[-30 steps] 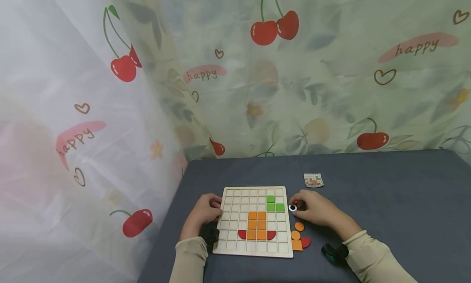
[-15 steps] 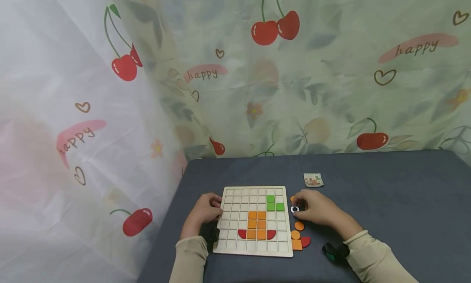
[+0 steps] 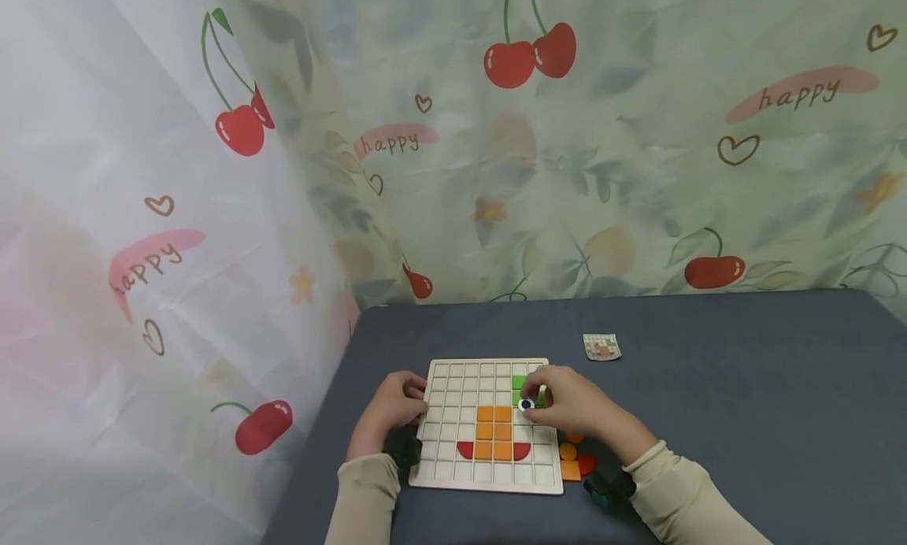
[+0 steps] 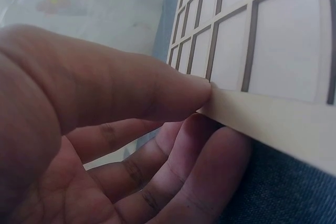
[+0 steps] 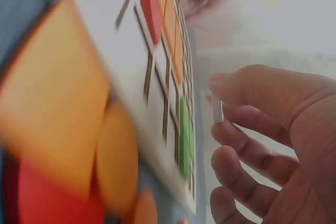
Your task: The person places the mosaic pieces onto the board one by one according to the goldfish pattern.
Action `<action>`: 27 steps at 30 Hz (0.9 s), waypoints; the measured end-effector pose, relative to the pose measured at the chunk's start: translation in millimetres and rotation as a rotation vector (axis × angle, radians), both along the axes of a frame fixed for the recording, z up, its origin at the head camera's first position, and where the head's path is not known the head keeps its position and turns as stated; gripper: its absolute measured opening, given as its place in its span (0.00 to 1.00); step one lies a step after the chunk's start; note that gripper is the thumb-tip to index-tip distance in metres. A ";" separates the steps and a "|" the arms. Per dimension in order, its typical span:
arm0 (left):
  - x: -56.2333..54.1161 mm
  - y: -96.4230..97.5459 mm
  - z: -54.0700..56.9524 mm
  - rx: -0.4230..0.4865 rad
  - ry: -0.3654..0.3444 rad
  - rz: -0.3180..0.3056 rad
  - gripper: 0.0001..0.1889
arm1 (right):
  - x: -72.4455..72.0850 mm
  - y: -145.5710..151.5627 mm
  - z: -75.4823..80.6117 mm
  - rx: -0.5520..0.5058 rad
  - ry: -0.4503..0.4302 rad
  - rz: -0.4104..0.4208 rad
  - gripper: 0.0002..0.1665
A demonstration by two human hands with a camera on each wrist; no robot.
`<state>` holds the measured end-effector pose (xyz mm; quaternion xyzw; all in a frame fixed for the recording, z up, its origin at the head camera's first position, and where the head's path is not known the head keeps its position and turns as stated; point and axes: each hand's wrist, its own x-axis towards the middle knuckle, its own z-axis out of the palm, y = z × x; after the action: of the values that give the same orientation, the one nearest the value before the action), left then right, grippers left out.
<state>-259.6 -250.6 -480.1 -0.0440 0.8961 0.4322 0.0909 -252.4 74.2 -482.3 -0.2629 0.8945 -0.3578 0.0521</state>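
Note:
A pale gridded wooden board (image 3: pixel 489 489) lies on the dark tabletop. Its left edge is held by my left hand (image 3: pixel 394 407), with the thumb (image 4: pixel 173 90) on the rim and fingertips against the side below it. Over the board's right part, my right hand (image 3: pixel 570 403) pinches a white disc with a dark centre (image 3: pixel 526 405), seen edge-on as a thin white piece (image 5: pixel 218 109) in the right wrist view. Beneath that hand are green squares (image 3: pixel 520 382), partly hidden. A block of orange squares (image 3: pixel 494 432) sits in the grid, flanked by two red rounded pieces (image 3: pixel 464 450).
Beside the board's right edge lie an orange square (image 3: pixel 570 470), an orange disc (image 3: pixel 568 451) and a red rounded piece (image 3: pixel 586 464), partly behind the right wrist. A small picture card (image 3: pixel 601 347) lies farther back. A printed curtain (image 3: pixel 609 159) hangs behind the table.
My right hand has moved left from beside the board to over its right part, carrying the white disc. The left hand has stayed at the board's left edge.

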 end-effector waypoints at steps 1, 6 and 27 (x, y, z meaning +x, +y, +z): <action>-0.1 -0.5 -1.0 0.000 -0.002 0.000 0.19 | 0.6 -5.9 -0.3 -0.004 -0.004 0.011 0.08; -0.8 -1.3 -4.5 0.012 -0.009 0.005 0.20 | 3.9 -34.2 -0.9 -0.014 -0.006 0.074 0.07; 0.5 -2.1 -2.6 0.026 0.013 -0.011 0.19 | 12.5 -91.1 -3.9 0.075 0.027 0.166 0.06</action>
<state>-259.1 -252.8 -482.7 -0.0348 0.8912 0.4437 0.0879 -239.9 -16.9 -486.2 -0.3390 0.8829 -0.3150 0.0793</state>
